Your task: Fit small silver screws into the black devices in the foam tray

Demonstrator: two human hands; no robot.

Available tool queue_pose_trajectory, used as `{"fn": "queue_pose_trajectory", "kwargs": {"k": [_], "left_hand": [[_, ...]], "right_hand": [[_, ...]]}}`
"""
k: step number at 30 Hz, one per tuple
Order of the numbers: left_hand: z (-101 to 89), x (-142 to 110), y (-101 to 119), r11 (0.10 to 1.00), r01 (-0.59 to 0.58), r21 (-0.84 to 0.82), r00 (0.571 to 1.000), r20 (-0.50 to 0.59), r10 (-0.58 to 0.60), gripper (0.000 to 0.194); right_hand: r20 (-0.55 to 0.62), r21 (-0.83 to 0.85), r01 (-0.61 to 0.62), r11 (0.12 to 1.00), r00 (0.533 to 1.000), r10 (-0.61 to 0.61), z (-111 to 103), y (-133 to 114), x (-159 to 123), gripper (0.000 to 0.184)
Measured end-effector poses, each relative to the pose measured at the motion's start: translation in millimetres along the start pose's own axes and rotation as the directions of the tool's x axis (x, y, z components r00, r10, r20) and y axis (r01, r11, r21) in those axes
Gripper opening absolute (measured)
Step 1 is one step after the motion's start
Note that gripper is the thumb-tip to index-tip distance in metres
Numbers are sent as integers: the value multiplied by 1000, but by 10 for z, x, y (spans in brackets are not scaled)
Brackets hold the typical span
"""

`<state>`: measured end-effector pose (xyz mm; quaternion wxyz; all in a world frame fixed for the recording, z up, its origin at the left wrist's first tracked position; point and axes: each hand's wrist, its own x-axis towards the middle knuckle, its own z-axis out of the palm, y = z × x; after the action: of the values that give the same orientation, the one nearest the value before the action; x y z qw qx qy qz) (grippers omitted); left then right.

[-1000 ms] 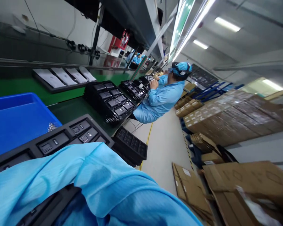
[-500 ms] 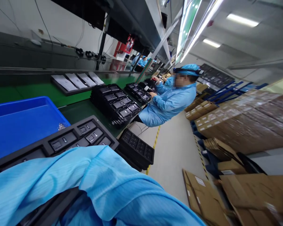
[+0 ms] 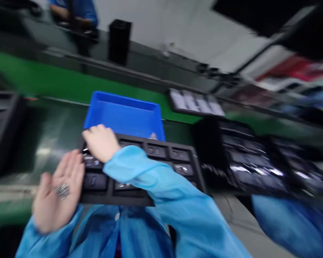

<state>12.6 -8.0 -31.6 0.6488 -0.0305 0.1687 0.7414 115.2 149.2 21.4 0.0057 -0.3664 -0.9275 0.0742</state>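
Observation:
My left hand (image 3: 66, 208) is palm up with its fingers stretched out, at the left edge of a black compartment tray (image 3: 110, 200). On the palm lies a small pile of shiny metal parts (image 3: 62, 191), too blurred to name closely. My right hand (image 3: 103, 143) reaches across the tray to its upper left corner, with the fingers bent downward. The fingertips are hidden behind the hand, so what they pinch does not show. Flat dark pieces (image 3: 95, 181) sit in the tray's compartments, and my right sleeve covers part of them.
Behind the tray stands a blue bin (image 3: 126, 98) with small shiny parts (image 3: 153, 136) in its corner. Stacked black trays (image 3: 244, 154) are at right, beside a co-worker's blue sleeve (image 3: 288, 222). Another black tray (image 3: 12, 125) is at left; a tray with white sheets (image 3: 195, 102) lies farther back.
The view has swung left and down from the aisle and co-worker to the bench before me. Both my hands now show; before, only blue sleeve cloth was visible.

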Motion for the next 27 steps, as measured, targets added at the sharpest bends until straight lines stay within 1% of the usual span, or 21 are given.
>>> {"fn": "queue_pose_trajectory", "kwargs": {"k": [1,3,6,9,14,18,21,25,27], "left_hand": [[-18,-16,-32,995,-81,50,996,-44,83,66],[-17,12,-84,990,-102,95,989,-99,111,70],[37,51,-108,995,-74,61,990,-114,81,71],[78,20,-102,999,-44,3,994,-103,44,70],[41,9,-102,998,-11,-58,999,-50,8,71],[12,27,-113,997,-4,-77,1000,-24,2,70],[10,13,-113,996,4,-87,1000,-18,-6,71],[8,-7,-108,994,8,-105,1000,-15,-10,72],[3,-9,-106,993,9,-114,1000,-12,-11,72]], "right_hand": [[-14,13,12,1000,1000,-12,79,32,22,33],[-23,40,40,998,999,-39,204,112,69,29],[-17,78,72,994,997,-71,293,222,100,23],[-25,114,89,989,996,-87,326,310,87,17],[-72,158,98,983,994,-88,379,399,100,20],[-116,165,79,983,991,-60,404,352,143,25],[-128,145,23,989,992,-4,416,274,168,23],[-106,87,-34,996,993,43,404,181,189,21],[-70,46,-52,998,996,55,373,145,198,22]]}}
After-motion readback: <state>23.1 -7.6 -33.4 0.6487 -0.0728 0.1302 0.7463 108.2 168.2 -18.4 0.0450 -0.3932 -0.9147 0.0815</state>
